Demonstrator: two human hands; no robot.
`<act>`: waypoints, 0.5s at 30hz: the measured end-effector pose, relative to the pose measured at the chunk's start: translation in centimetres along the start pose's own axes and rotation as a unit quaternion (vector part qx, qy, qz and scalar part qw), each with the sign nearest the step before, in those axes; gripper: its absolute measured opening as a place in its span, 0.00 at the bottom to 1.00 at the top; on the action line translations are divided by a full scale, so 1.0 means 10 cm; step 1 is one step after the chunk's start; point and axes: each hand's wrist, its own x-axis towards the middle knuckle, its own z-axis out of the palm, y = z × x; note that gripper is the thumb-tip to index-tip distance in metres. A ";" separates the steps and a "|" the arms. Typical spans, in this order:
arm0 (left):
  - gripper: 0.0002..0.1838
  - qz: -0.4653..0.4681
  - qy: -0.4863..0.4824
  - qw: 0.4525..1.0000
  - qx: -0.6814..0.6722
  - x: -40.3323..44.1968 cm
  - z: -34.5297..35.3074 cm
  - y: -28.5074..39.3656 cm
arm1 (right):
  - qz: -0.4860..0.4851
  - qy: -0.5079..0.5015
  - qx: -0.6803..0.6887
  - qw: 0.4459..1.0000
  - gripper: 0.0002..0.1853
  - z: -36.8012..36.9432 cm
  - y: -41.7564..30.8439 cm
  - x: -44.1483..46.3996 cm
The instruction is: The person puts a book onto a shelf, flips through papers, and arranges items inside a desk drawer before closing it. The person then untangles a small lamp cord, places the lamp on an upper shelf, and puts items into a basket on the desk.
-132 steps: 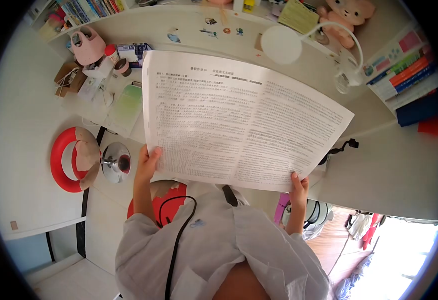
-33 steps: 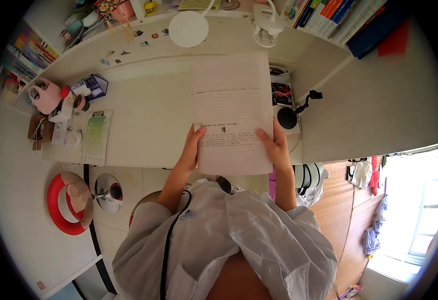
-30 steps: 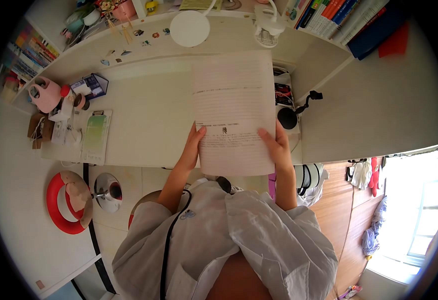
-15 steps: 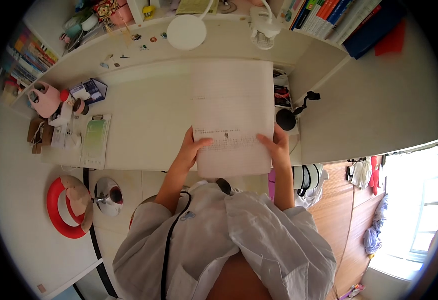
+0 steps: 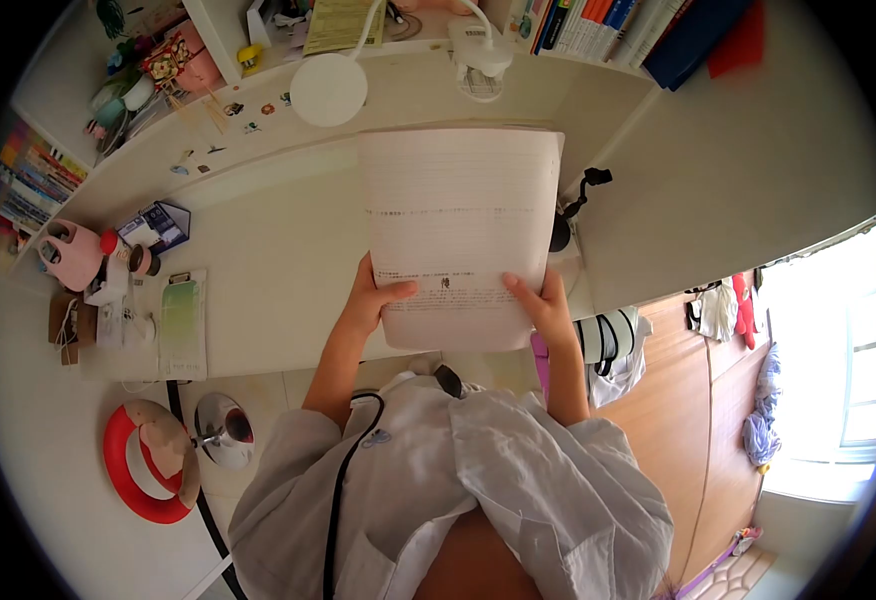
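Note:
Between my hands is a stack of white paper sheets (image 5: 463, 240) with printed text and ruled lines, held up over the near part of the desk. A larger dark printed character stands out in its lower half. My left hand (image 5: 375, 298) grips the left edge low down, thumb on the front and fingers behind. On the right edge, my right hand (image 5: 541, 303) holds it the same way. The fingers behind the paper are hidden. The print is too small to read.
A white desk (image 5: 278, 260) lies beyond the paper. On its left are a green-and-white clipboard (image 5: 182, 325) and a pink basket (image 5: 70, 255). A white lamp (image 5: 329, 90) overhangs the back. A red-rimmed stool (image 5: 148, 460) stands at lower left, and a black bracket (image 5: 586, 190) at right.
The view has turned, shifting the shelves and lamp leftward. The paper's far edge now looks wider and slightly tilted. Both hands keep their grip near the same places on the edges.

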 end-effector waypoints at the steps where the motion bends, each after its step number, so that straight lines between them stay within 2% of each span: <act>1: 0.33 0.007 -0.002 1.000 0.021 -0.01 0.02 0.03 | 0.000 0.002 0.000 1.000 0.19 0.05 -0.04 -0.02; 3: 0.32 0.011 -0.020 0.999 0.026 -0.01 0.01 0.04 | -0.052 0.018 0.047 0.997 0.14 0.11 -0.11 -0.05; 5: 0.32 0.015 -0.038 0.999 0.031 0.00 -0.01 0.02 | -0.046 0.021 0.044 0.998 0.14 0.11 -0.11 -0.06; 7: 0.32 -0.018 0.006 1.000 -0.018 0.01 -0.04 -0.02 | -0.043 0.025 0.040 0.998 0.13 0.10 -0.08 -0.07; 11: 0.30 -0.016 0.003 1.000 -0.010 0.12 0.05 0.06 | -0.022 0.018 0.032 0.999 0.12 -0.05 -0.03 -0.09; 15: 0.27 0.003 -0.081 0.993 0.088 0.25 0.17 0.17 | -0.030 0.036 0.040 0.998 0.14 -0.18 -0.06 -0.11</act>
